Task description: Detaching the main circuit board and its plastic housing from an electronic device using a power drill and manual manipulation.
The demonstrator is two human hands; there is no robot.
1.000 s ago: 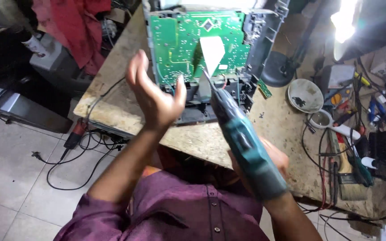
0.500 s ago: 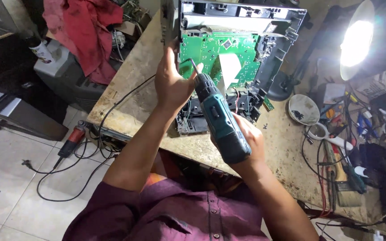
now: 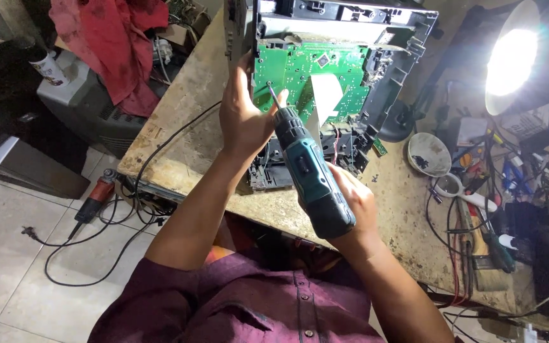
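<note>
Since half a second ago, both hands have come lower on the device: the left hand point(image 3: 244, 121) now grips the left edge of the green circuit board point(image 3: 306, 76), fingers wrapped behind the grey chassis point(image 3: 389, 82), thumb lying beside the bit. Clamped in the fingers of the right hand point(image 3: 351, 203), the teal cordless drill point(image 3: 306, 171) points up-left, its bit tip touching the board just right of the left thumb. Chassis stands tilted on the tabletop point(image 3: 185, 146), a lit lamp point(image 3: 516, 57) at right.

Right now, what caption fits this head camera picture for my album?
Right hand aims a teal cordless drill at a green circuit board while the left hand steadies the grey plastic housing.
</note>
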